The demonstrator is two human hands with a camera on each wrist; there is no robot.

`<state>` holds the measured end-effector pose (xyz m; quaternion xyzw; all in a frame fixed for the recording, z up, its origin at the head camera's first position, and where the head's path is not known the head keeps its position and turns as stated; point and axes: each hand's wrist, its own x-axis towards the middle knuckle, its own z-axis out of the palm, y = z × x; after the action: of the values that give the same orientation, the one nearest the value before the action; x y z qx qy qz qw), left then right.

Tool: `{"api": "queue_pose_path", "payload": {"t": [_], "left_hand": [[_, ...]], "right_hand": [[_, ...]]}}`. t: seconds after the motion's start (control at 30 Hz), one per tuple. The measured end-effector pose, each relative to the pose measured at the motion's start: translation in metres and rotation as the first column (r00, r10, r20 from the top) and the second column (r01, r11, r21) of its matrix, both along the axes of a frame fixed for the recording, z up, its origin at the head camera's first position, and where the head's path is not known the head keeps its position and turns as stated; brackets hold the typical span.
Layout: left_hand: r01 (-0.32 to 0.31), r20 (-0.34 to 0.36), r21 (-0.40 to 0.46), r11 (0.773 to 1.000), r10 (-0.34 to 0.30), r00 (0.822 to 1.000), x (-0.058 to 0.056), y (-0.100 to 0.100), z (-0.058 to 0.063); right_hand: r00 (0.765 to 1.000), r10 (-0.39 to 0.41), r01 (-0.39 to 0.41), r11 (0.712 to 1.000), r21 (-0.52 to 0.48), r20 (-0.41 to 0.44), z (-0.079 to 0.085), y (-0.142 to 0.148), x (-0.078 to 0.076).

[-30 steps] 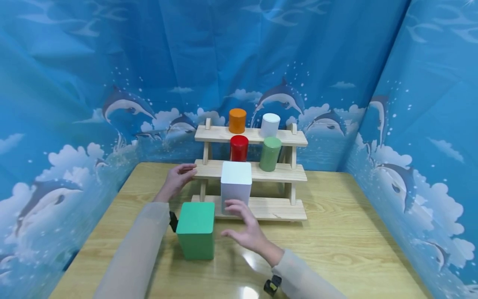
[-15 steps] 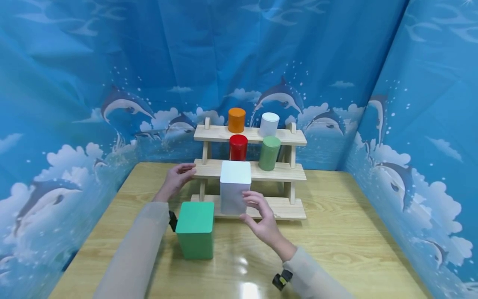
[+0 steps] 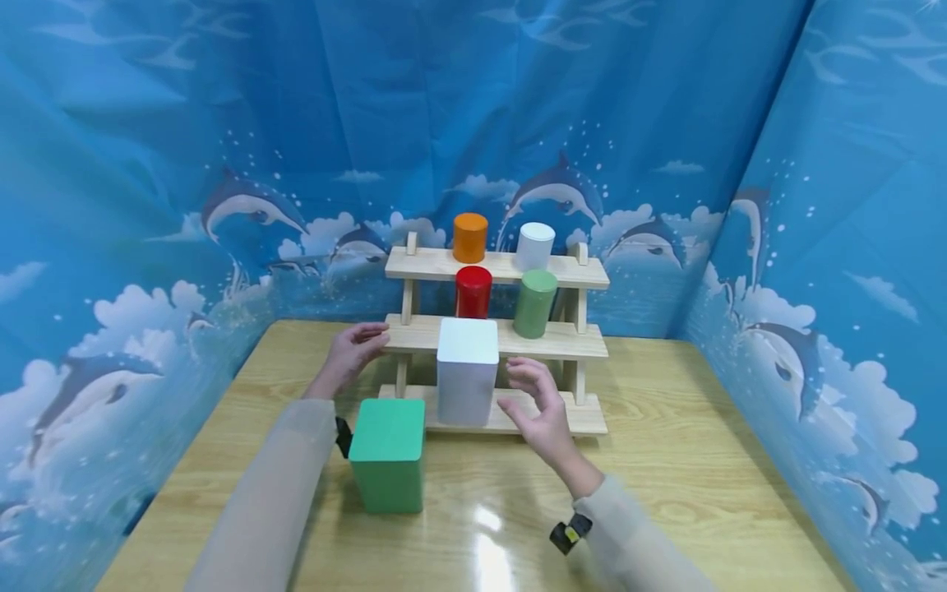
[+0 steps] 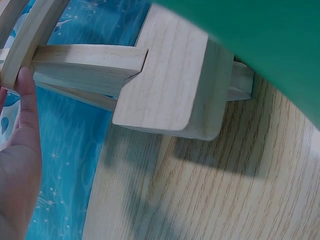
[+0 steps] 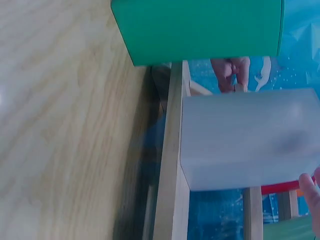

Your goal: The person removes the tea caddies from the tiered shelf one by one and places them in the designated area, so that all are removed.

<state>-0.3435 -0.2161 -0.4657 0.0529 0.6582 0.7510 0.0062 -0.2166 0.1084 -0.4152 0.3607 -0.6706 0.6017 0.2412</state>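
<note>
A three-tier wooden shelf stand (image 3: 562, 413) stands on the table. At the left end of its middle tier my left hand (image 3: 350, 355) grips the board; in the left wrist view the thumb (image 4: 29, 97) lies against the wood. A tall white box (image 3: 468, 374) stands upright on the bottom tier, left of its middle. Just to the right of that box my right hand (image 3: 546, 415) hovers, fingers loosely curved and holding nothing. In front of the stand, beside my left forearm, a tall green box (image 3: 388, 460) stands on the table.
On the middle tier are a red cylinder (image 3: 473, 293) and a light green cylinder (image 3: 536, 306). An orange cylinder (image 3: 470, 238) and a white cylinder (image 3: 535, 247) occupy the top tier. Blue dolphin-print curtain (image 3: 355, 123) surrounds the wooden table (image 3: 651, 427).
My right hand has moved rightward and slightly up, from the front of the white box to its right side, now a little apart from it. The left hand and the boxes stay put.
</note>
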Motion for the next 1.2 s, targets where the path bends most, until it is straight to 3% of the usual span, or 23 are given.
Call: {"api": "queue_pose_path", "payload": {"t": [0.2,0.37,0.53,0.83,1.2], "left_hand": [[-0.009,0.004,-0.011,1.0,0.009,1.0,0.0,0.0,0.0],[-0.006,0.013,0.011,1.0,0.006,1.0,0.002,0.0,-0.001],[-0.007,0.007,0.008,1.0,0.007,1.0,0.001,-0.001,-0.001],[-0.006,-0.008,-0.003,1.0,0.006,1.0,-0.001,-0.002,-0.002],[-0.003,0.005,0.017,1.0,0.003,1.0,0.0,-0.001,-0.002]], "right_hand": [[0.996,-0.019,0.016,0.999,0.035,0.089,0.004,0.005,-0.012],[0.984,0.005,-0.016,0.998,0.06,0.179,0.007,0.006,-0.018],[0.981,0.034,-0.057,0.992,0.115,0.193,0.014,0.005,-0.028],[0.961,0.0,-0.073,0.965,0.253,0.278,0.022,0.001,-0.04],[0.948,0.033,-0.133,0.945,0.3,0.318,0.022,-0.005,-0.051]]}}
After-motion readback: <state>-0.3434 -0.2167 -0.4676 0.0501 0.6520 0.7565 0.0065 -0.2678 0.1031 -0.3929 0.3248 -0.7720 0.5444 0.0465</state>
